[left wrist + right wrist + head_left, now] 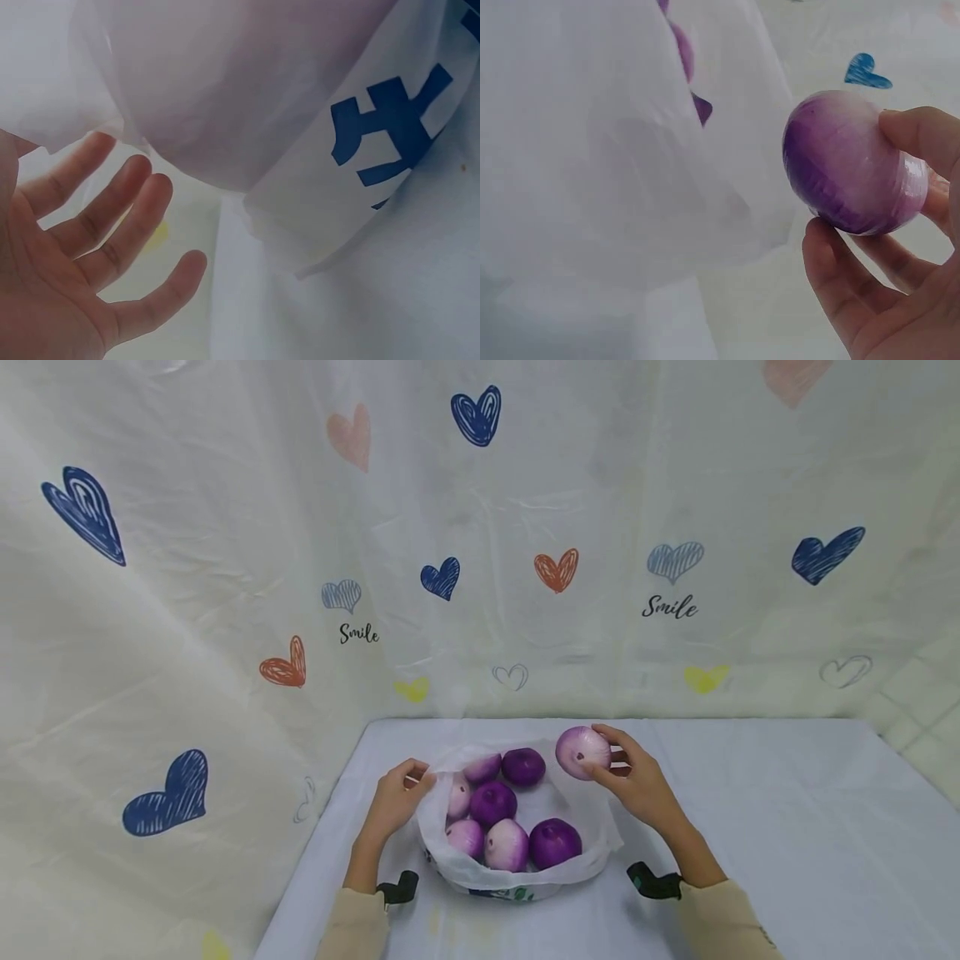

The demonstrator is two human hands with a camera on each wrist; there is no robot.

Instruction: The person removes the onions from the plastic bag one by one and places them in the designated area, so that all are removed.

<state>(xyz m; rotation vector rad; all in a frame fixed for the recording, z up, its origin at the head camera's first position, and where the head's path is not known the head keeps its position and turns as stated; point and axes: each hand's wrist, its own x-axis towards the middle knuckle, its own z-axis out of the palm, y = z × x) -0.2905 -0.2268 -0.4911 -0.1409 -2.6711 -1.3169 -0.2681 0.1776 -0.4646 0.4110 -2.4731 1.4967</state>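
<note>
A white plastic bag [517, 887] with blue printing stands wide-mouthed on the table, holding several onions, some deep purple [556, 842] and some pale pink-purple [507, 845]. At its left rim, my left hand [397, 793] pinches the plastic between thumb and forefinger. The left wrist view shows the other fingers [124, 247] of that hand spread outside the bag wall [300, 187]. Above the bag's right rim, my right hand [637, 781] grips a glossy, pale purple onion [582, 752]. In the right wrist view, thumb and fingers hold this onion [851, 165] beside the bag.
A white cloth covers the table [787, 827]. Behind it and on the left hangs a pale curtain [600, 468] printed with hearts and the word Smile. Dark camera mounts [654, 882] sit at both wrists, close to the bag's near side.
</note>
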